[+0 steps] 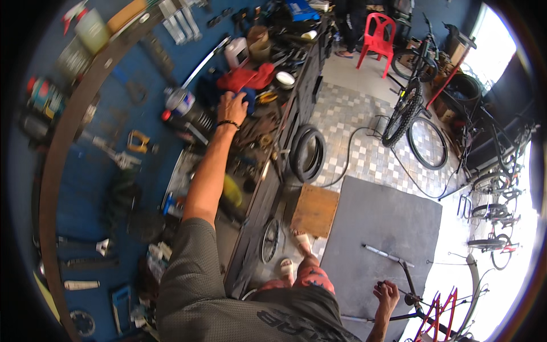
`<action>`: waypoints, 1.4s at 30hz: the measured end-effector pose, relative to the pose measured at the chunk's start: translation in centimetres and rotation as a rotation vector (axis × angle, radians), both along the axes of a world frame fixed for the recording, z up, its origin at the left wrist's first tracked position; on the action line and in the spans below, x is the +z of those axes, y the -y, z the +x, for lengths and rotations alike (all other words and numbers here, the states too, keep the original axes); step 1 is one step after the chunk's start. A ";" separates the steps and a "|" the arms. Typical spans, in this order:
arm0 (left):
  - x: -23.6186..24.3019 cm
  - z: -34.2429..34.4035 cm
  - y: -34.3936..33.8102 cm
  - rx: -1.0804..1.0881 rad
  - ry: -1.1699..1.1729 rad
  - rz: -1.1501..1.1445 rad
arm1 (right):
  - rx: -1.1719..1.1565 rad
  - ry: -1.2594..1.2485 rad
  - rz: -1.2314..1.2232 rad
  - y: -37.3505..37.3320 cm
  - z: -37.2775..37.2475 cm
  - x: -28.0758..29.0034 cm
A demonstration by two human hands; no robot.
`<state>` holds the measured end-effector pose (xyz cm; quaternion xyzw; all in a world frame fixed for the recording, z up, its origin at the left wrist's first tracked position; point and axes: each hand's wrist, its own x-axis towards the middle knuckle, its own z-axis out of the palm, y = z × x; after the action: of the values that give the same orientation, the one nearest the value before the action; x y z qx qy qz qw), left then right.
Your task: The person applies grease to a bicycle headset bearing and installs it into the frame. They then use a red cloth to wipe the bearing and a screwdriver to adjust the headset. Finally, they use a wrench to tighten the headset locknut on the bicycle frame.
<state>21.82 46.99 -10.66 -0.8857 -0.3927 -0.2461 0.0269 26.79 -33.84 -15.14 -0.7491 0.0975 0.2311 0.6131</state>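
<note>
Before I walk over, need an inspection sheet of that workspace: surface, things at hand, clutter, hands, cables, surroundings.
Surface: workbench crowded; grey mat on floor, silver tube over it.
Things at hand: blue item by the left hand, beside red cloth; kind unclear.
Clutter: loose tools and containers on the bench; tyres and wooden box beside it.
Hands: left at the blue item, grip unclear; right hand near the mat, fingers curled, small dark object there, unidentifiable.
Cables: dark line across tiled floor; cable or hose, can't tell.
Surroundings: red chair, upright bicycle, tools against blue panel.
</note>
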 end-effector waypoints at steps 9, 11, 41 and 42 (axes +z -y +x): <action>6.8 5.9 -8.6 0.146 0.728 0.011 | 0.029 -0.012 0.070 -5.4 6.8 -1.0; 12.7 4.8 -6.4 -0.003 1.186 -0.205 | 0.065 0.029 0.130 -7.5 8.2 -0.2; 14.5 -10.5 60.3 -0.782 1.080 -1.537 | 0.145 0.976 0.218 -8.4 -8.0 20.8; 14.9 -10.3 61.1 -0.830 1.051 -1.456 | 0.156 1.015 0.182 -7.5 -8.0 21.1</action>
<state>11.51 -14.12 4.28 -0.5317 -0.0684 -0.2963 -0.7905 18.79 -26.35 5.95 -0.7156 -0.2887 -0.1088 0.6267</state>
